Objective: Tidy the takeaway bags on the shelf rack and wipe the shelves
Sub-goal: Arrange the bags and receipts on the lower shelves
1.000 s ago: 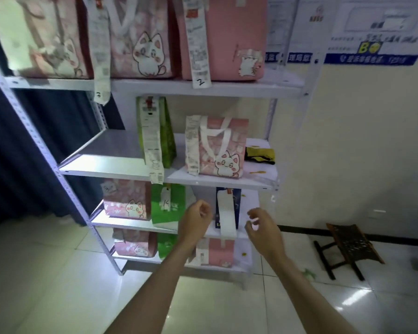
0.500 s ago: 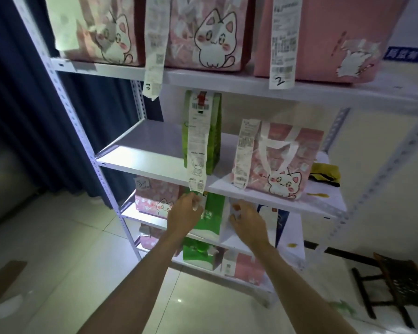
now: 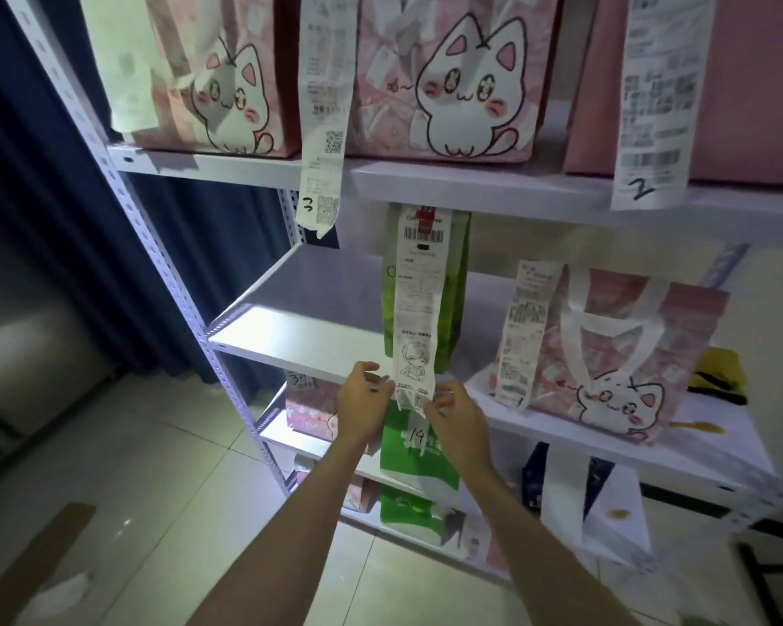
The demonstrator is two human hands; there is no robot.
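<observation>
change: both hands have risen from the lower shelves to the green bag [image 3: 455, 282] on the middle shelf [image 3: 299, 341] | left hand [image 3: 365, 406], right hand [image 3: 455, 413]: fingers pinching the bag's hanging receipt [image 3: 417, 336] | means: tidying continues, wiping not begun

The white metal shelf rack [image 3: 263, 336] carries pink cat-print bags [image 3: 448, 74], green bags [image 3: 453, 282] and a yellow cloth [image 3: 719, 368].
</observation>
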